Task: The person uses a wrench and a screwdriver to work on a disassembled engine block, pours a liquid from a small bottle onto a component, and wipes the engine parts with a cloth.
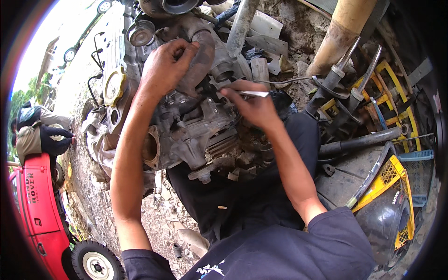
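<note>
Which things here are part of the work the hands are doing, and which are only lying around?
In use:
left hand
right hand
slim metal tool
engine block

Lying about:
shock absorbers
yellow crate
red vehicle

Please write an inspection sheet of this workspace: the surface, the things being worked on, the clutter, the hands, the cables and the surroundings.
Surface: bare stony ground with rubble; no bench.
Job's things: dirty grey engine block lying on the ground; a slim bright metal tool.
Clutter: shock absorber struts, a dark metal bar, yellow and blue plastic crates, white scrap pieces.
Hands: left hand rests on the engine's upper casting; right hand pinches the tool, its grip closed.
Cables: a thin wire runs behind the right hand; black leads at the engine's far side.
Surroundings: red vehicle, a crouching person, parked cars.
</note>
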